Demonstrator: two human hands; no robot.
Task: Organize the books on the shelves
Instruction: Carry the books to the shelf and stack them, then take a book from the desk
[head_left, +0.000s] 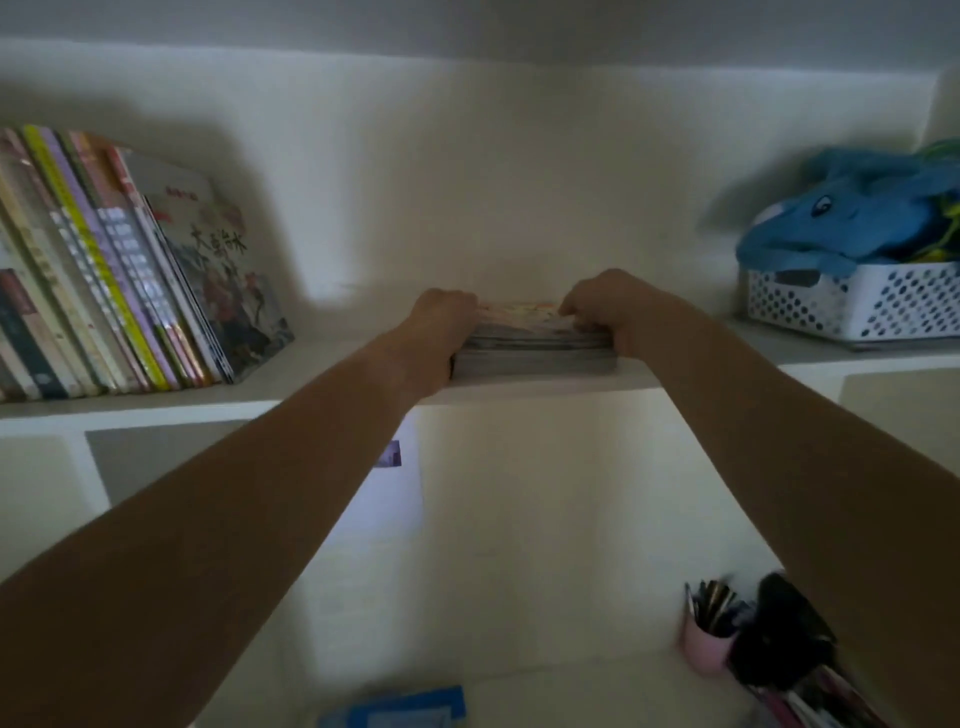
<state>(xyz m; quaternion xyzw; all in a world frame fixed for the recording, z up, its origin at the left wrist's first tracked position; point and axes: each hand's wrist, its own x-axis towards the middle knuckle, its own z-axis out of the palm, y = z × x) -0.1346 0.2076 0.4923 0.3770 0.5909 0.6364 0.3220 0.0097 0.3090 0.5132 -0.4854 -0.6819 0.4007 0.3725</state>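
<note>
A flat stack of thin books (535, 343) lies on the white shelf (322, 379) near its front edge — pale page edges facing the camera, a colourful but blurred cover on top, pinkish perhaps. The left hand (441, 332) grips the stack's left end, the right hand (605, 306) its right end, fingers curled over the top. Leaning books (119, 265) stand far left — a white basket (852, 301) far right.
</note>
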